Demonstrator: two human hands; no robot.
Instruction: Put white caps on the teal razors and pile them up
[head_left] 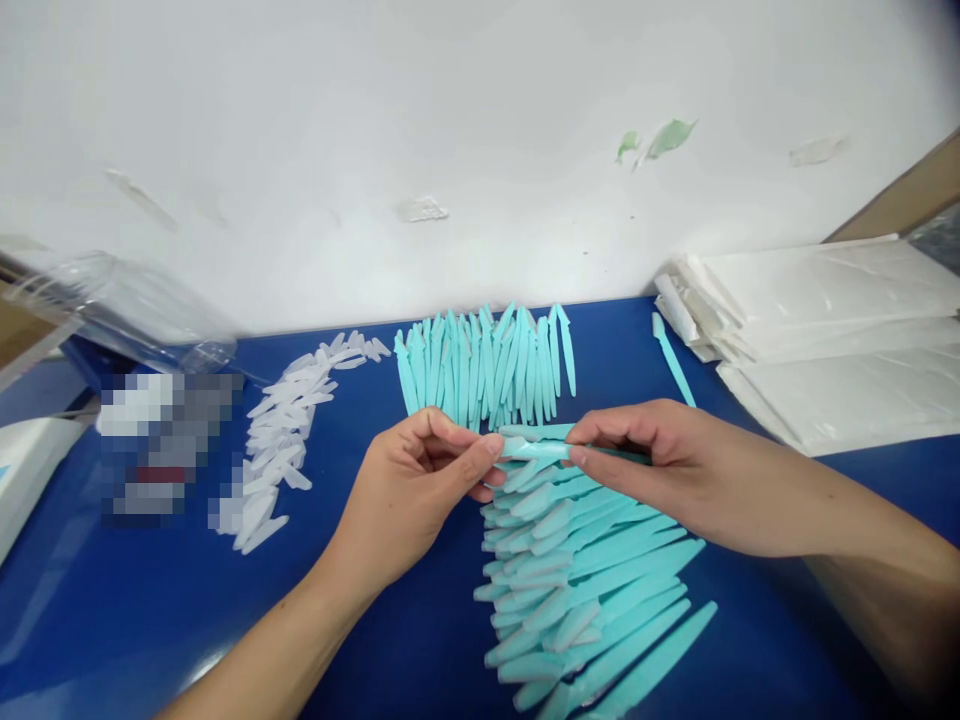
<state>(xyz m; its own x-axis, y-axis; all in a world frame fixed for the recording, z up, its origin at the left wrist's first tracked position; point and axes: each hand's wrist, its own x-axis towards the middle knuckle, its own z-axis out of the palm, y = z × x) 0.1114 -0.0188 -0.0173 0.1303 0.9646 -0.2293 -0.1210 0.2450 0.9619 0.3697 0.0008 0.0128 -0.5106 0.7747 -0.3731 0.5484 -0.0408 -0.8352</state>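
Above the middle of the blue tabletop (405, 640), a short turquoise piece (544, 452) with a shiny, translucent surface is held level between two hands. The left hand (424, 485) has its grip closed on the piece's left end, thumb against fingers; the right hand (660, 465) pinches the other end, its grip likewise closed on it. How much of the piece the fingers hide, I cannot tell.

Directly below and running toward the near edge, a long heap of turquoise sticks (637, 585) lies overlapped, their broader, pale-covered heads to the left and their tapered handles to the right. Along the far edge, by the white wall (480, 110), a row of turquoise sticks (484, 365) lies side by side, pointing away from the person. Left of that row, loose translucent covers (281, 440) trail from the far edge toward the near left corner. One single turquoise stick (676, 362) lies apart to the right, near the white packets (832, 300) stacked at the far right corner.
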